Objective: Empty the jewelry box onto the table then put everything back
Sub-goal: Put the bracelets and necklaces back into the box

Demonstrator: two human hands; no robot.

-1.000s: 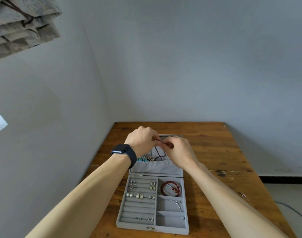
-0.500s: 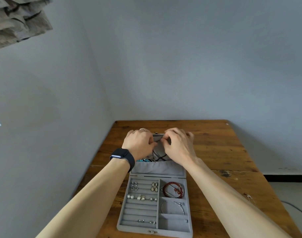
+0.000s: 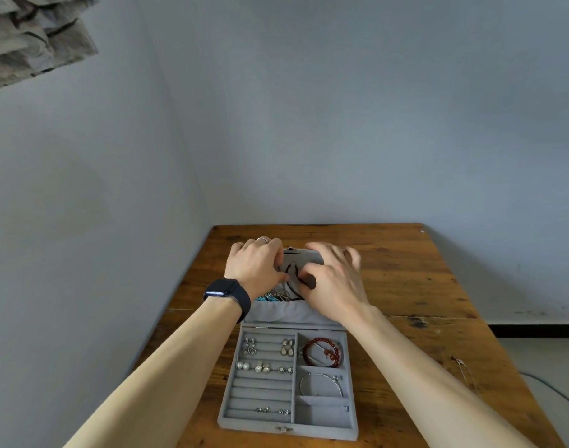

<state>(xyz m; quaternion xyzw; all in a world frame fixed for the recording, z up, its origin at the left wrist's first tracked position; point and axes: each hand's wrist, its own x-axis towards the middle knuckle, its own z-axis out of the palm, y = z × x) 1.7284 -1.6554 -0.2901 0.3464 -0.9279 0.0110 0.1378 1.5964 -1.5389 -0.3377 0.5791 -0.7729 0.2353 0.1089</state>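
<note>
Soft even light, faint shadows, wide-angle warping at edges; right hand (image 3: 333, 286) motion-blurred.

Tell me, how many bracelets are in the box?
2: a red bead bracelet in the upper right compartment, a silver bangle below it. The lid pocket may hide more.

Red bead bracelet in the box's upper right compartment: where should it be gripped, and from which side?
Come straight down from above. The red bead bracelet lies flat as an open ring, and the jewelry box walls close around it block a sideways approach. Pinch one stretch of the beaded arc, with fingers inside and outside the loop, probably away from the bunched beads on its right.
</note>
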